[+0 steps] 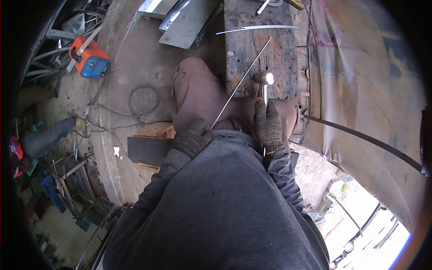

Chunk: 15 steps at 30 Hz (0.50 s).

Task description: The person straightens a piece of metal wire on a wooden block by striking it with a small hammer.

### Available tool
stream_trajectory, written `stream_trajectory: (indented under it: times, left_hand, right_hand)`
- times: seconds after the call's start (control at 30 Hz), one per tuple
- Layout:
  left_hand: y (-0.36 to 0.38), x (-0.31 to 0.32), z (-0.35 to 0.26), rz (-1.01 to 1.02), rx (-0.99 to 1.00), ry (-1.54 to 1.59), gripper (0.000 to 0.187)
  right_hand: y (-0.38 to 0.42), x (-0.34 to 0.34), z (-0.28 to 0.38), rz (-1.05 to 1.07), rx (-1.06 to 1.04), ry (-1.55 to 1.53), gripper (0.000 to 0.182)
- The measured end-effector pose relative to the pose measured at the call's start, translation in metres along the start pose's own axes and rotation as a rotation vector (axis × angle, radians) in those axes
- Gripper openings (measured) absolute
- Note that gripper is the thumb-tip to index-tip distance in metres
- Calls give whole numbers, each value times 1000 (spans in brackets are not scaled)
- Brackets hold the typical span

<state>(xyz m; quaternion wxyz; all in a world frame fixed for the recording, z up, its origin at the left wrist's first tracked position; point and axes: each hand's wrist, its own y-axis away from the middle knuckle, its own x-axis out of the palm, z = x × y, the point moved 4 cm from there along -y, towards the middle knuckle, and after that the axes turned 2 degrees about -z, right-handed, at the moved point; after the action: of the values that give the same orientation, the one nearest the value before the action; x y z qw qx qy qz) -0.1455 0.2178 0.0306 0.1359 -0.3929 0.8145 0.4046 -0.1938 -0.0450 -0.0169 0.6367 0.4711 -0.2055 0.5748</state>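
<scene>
My left hand [193, 137], in a dark knitted glove, is closed around the lower end of a thin metal rod [243, 81]. The rod slants up and right across a worn, scorched wooden block [252, 51], its far end over the planks. In a matching glove, my right hand [268, 126] grips the handle of a hammer [264, 92] close to my lap. The bright hammer head lies over the block's near edge, right of the rod and apart from it. More thin rods [265, 27] lie crosswise farther up the block.
An orange and blue machine [91, 60] stands on the floor at left, its black cable [144, 96] looped nearby. Bent sheet metal [184, 31] lies at the upper left of the block. A stained tarp [360, 76] hangs at right. Another person's leg [49, 135] shows at far left.
</scene>
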Motion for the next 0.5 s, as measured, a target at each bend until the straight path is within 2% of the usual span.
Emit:
stream_trajectory:
  times: [0.1,0.13,0.2,0.23,0.3,0.33,0.4,0.43,0.5]
  left_hand:
    - [0,-1,-1,16,3,52,27]
    - [1,-2,-3,22,7,47,27]
    - [3,-5,-8,5,10,30,26]
    - [2,-5,-8,5,14,29,26]
    - [2,-7,-6,37,45,17,26]
    - [3,-7,-6,33,44,17,26]
    - [6,-9,-9,-8,94,33,26]
    - [6,-8,-8,-8,95,32,26]
    - [4,-8,-4,-16,121,25,27]
  right_hand:
    - [8,-12,-7,-282,-120,96,32]
    - [11,-12,-6,-287,-126,91,32]
    - [12,6,5,-400,-82,590,31]
    - [9,3,0,-402,-86,590,31]
    - [5,-8,-6,-403,-326,770,32]
    - [6,-18,-7,-400,-327,770,32]
    - [7,-18,-9,36,-164,-143,43]
    - [9,-22,-9,37,-165,-143,43]
    - [12,-10,2,-328,-88,504,43]
